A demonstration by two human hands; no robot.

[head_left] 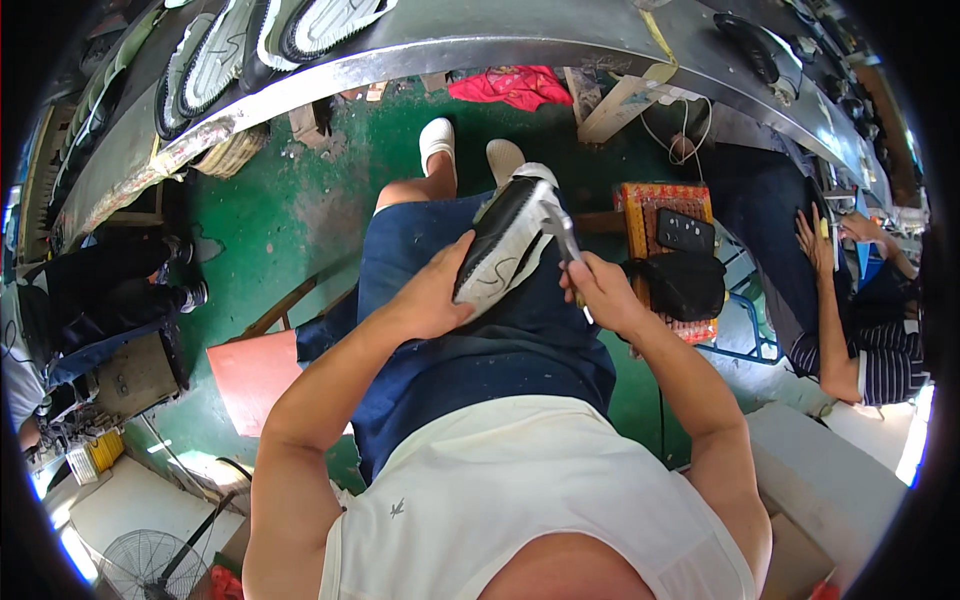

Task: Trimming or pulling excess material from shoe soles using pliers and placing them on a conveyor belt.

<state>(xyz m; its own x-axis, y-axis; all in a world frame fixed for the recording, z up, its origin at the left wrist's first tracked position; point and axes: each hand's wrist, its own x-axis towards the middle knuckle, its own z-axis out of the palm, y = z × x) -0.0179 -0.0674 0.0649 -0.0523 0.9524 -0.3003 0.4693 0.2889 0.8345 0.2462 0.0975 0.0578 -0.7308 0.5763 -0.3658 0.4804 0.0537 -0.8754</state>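
A black shoe upper [494, 262] lies sole side up across my lap, its pale underside carrying a drawn dark line. My left hand [437, 292] is closed round its near, left end, with the thumb near the lower edge. In my right hand [606, 290] is a pair of metal pincers [561, 232], gripped by the handles. The head of the pincers is over the right edge of the shoe, near its far end; I cannot tell whether the jaws bite anything. A dark blue apron [420, 255] covers my legs under the shoe.
Ahead runs a metal bench [450, 55] with several shoe uppers [222, 55] at its left. Right of my lap, a black phone [685, 231] and black pouch [685, 285] rest on a red-orange stool [640, 205]. Co-workers sit on both sides. Lower left stands a fan [150, 565].
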